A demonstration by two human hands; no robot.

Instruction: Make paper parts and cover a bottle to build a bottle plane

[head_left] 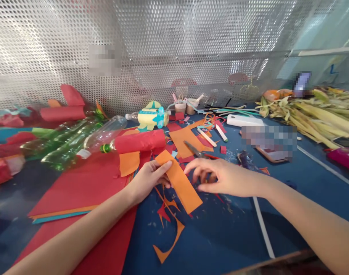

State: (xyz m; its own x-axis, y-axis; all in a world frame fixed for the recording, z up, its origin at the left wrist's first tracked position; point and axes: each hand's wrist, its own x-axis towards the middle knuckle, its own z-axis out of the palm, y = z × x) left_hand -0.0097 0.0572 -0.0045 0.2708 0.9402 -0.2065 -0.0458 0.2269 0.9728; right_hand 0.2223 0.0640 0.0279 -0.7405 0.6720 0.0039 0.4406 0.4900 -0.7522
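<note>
My left hand [151, 177] pinches the upper left part of an orange paper strip [184, 187], thumb on top. To the right of the strip, my right hand [213, 175] has its fingers apart and curved, with nothing visible in them. Just beyond that hand lies a pair of scissors [195, 149], its handles partly hidden. Behind my left hand rests a bottle wrapped in red paper [141, 141] with a green cap, an orange paper piece [129, 163] against its lower side. A curved orange offcut [174, 242] lies below the strip, near smaller red and orange scraps.
Red paper sheets [85, 187] spread under my left arm. Green plastic bottles [68, 147] lie at the left, and a decorated yellow bottle [153, 116] stands out at the back. White glue sticks or markers [207, 137], a phone [271, 147] and dried husks [314, 114] lie rightward.
</note>
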